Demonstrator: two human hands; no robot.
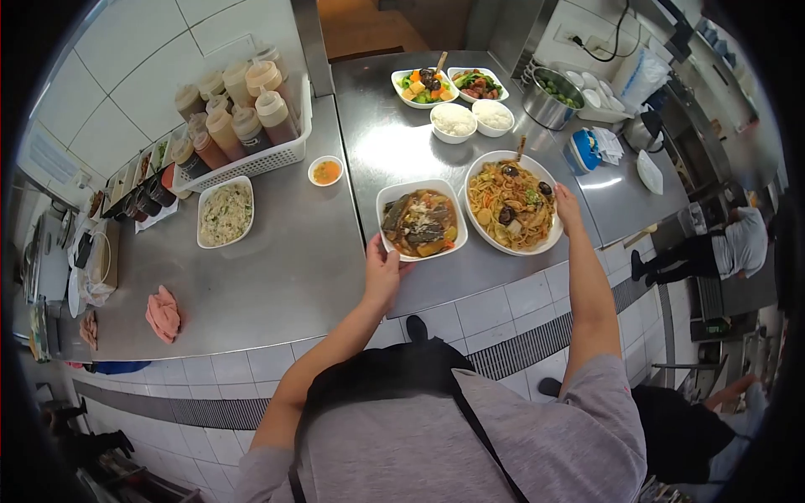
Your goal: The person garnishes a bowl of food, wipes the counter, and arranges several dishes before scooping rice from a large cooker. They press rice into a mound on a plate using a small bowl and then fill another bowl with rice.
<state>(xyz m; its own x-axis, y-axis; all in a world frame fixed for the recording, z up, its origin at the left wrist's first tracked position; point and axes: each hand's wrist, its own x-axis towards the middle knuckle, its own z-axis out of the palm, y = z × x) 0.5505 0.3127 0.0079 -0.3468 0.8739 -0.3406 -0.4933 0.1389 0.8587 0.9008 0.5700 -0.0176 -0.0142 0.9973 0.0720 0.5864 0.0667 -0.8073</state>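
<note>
My left hand (383,270) grips the near left corner of a white square bowl (382,201) of brown saucy stew (419,222), its thumb at the side and some fingers hidden underneath. At the right, my right hand (568,208) is closed on the rim of a white round bowl (495,241) of noodles (511,197) with dark mushroom pieces and a wooden stick upright at the far edge. Both bowls rest side by side near the steel counter's front edge. Behind them stand two small bowls of white rice (454,121) and two vegetable dishes (426,85).
To the left are a square bowl of fried rice (225,211), a small sauce cup (325,173), a basket (285,158) of squeeze bottles and a pink cloth (163,314). A steel pot (549,101) of greens stands at the back right. Other people (721,243) are at the right.
</note>
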